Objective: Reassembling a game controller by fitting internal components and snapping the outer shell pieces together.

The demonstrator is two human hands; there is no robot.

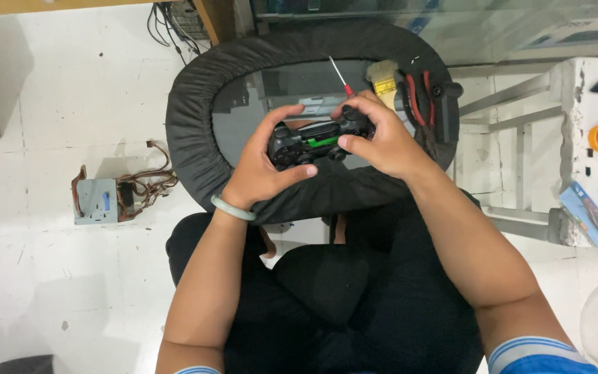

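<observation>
While both hands grip the black controller (311,140), the padded rim (195,90) encircles it

round glass table (195,104), black padded rim | on it: screwdriver (339,75), brush (383,76), red-handled pliers (417,93)

Pale green bangle (233,208), blue-striped sleeves (531,350)

We see a round black padded table (195,104) at centre. Left of it lies a grey metal box with brown wires (109,199); on its far edge rest red-handled pliers (418,97).
</observation>
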